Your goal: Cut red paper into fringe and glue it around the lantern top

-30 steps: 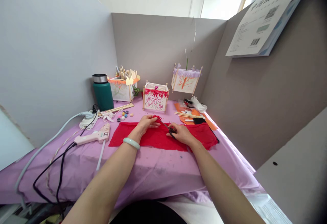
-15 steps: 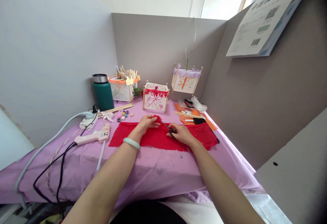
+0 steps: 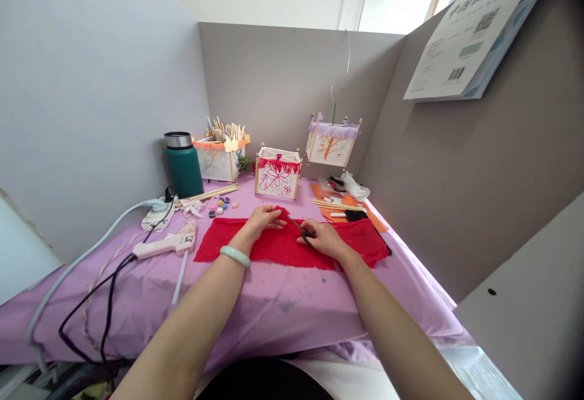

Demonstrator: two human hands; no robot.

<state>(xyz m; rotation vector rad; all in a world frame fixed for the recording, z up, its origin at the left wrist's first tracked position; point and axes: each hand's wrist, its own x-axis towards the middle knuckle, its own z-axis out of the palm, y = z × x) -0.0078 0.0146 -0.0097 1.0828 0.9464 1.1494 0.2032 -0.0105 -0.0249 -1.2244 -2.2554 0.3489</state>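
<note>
My left hand (image 3: 264, 220) pinches a small bunched piece of red fabric (image 3: 283, 210), held just above a larger red cloth (image 3: 292, 254) spread across the table. My right hand (image 3: 323, 238) is closed around the handles of a pair of scissors (image 3: 306, 234). The blades point up and left and meet the edge of the bunched fabric near my left fingertips. Behind the cloth stands a white box lantern (image 3: 277, 181) with wooden corner sticks, a red fringe and a painted flower.
A pale pink glue gun (image 3: 168, 245) with cables lies at left, near a green bottle (image 3: 184, 165). Behind are a box of sticks (image 3: 219, 162) and a hanging lantern (image 3: 332, 144). Small paint pots (image 3: 219, 208) sit mid-left; thin sticks (image 3: 337, 205) lie at right. Grey partitions (image 3: 296, 83) enclose the table.
Almost nothing differs. Both hands, the scissors and the red fabric stay in nearly the same place; the view has shifted very slightly.
</note>
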